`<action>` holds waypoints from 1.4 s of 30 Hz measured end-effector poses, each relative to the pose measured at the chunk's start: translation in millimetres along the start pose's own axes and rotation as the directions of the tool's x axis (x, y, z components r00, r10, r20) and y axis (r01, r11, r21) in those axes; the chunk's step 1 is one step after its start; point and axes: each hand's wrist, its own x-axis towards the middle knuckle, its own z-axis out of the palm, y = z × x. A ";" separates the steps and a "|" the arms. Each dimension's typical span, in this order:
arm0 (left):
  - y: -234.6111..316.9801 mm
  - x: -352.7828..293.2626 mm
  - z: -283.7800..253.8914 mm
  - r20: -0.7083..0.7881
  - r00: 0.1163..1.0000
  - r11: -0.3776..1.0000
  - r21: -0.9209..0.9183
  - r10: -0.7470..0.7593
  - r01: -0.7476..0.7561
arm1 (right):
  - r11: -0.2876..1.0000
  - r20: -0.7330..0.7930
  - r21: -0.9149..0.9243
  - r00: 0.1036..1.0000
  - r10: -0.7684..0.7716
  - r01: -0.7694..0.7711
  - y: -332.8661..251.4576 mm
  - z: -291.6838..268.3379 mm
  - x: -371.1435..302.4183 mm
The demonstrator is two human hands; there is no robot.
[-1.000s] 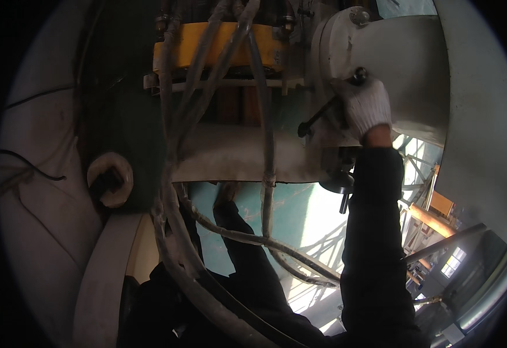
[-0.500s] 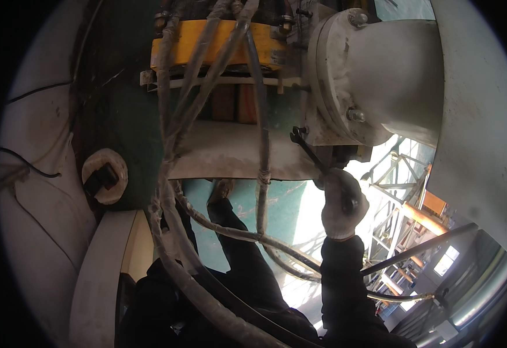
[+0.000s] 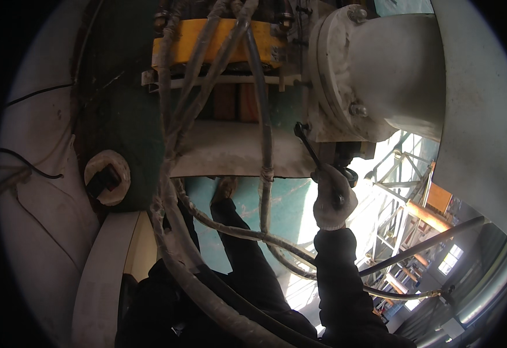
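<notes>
My right hand [image 3: 333, 202], in a pale work glove, is closed round the handle of a dark wrench [image 3: 310, 146]. The wrench slants up and left, and its head meets a small bolt [image 3: 306, 126] at the lower left corner of the flange block; whether the jaw is fully seated cannot be made out. A grey flange [image 3: 333, 75] with large nuts rises just above it. My left hand does not show; only a dark sleeve lies at the lower left.
Wrapped hoses [image 3: 267, 145] hang in front and loop across my legs. A yellow ring-shaped part [image 3: 213, 40] sits above a curved plate [image 3: 224, 148]. The thick grey pipe [image 3: 404, 72] runs right. A pale curved panel [image 3: 105, 272] stands at lower left.
My right hand has shifted slightly left, and the wrench has swung steeper. Its head, just left of the bolt before, now meets it.
</notes>
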 end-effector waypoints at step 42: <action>-37.3 54.2 147.8 -0.384 0.913 0.980 -0.189 -0.136 0.066 | 0.998 -0.183 0.034 0.982 -0.048 0.055 4.0 17.1 -22.8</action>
